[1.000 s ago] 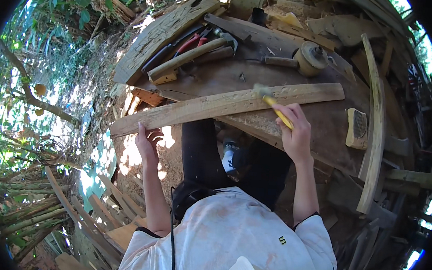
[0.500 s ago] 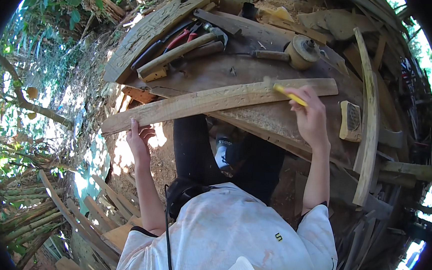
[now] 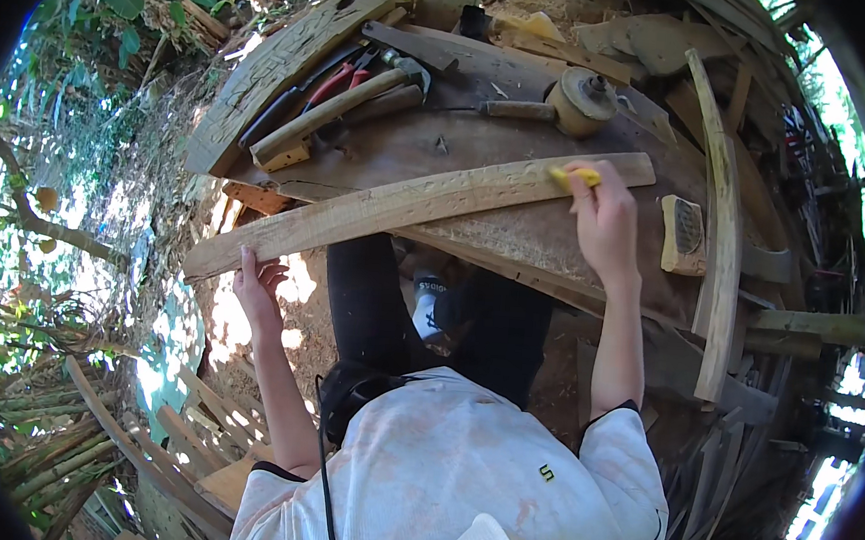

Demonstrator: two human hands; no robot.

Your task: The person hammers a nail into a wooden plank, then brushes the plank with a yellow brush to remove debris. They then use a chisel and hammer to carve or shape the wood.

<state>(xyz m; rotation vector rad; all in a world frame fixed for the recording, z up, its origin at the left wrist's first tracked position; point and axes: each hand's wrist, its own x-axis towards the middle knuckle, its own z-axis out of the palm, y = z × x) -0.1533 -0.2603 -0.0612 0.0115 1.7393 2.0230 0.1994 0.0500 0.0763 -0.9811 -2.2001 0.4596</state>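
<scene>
A long, slightly curved wooden board (image 3: 377,206) lies aslant across the workbench, its left end sticking out past the bench edge. My left hand (image 3: 260,293) grips its near edge by that end, one digit on top and the other fingers curled below. In my right hand (image 3: 605,217) is a small yellow-handled brush (image 3: 581,176), held over the board's right part. Its head is blurred against the wood. Rows of small marks show along the board's upper face.
On the workbench (image 3: 525,231) lie a hammer (image 3: 338,113), red-handled pliers (image 3: 335,83) and a round wooden mallet (image 3: 582,102). To the right are a block brush (image 3: 684,235) and a long bent stick (image 3: 720,250). Wood strips (image 3: 121,424) are piled at lower left.
The brush has swung in my right hand, its handle now mostly hidden by the fingers. My left hand keeps its place on the board. The whole view has shifted slightly.
</scene>
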